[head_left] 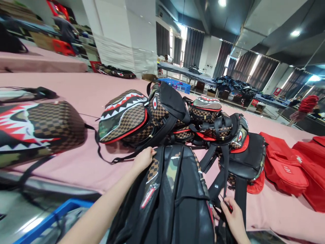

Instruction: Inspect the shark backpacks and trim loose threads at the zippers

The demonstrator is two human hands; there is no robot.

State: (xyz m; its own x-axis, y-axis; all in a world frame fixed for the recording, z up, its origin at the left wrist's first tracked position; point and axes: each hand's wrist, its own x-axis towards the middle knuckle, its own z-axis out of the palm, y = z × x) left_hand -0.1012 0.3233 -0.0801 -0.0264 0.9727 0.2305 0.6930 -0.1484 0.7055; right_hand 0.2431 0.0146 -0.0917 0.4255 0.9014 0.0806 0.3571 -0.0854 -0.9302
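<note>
Fingers: the left hand (144,158) is gripping the upper left side of the black backpack (193,213); the right hand (235,215) is curling around a small red-and-black tool (230,208).
Pink table: the table (83,173) is stretching beneath the bags, its near edge running along the lower left.
Bag pile: a pile of patterned bags (183,135) is lying between the far and near edges, straps trailing.
Black backpack: it is leaning at the near edge, in front of the pile, with its shoulder straps facing up.
Shark-mouth bag: the bag (50,125) is resting by the near edge, left, its strap hanging over.
Red bags: these (286,164) are lying right of the pile, towards the near edge.
Small tool: it is sitting in the right hand, beside the backpack's right side.
</note>
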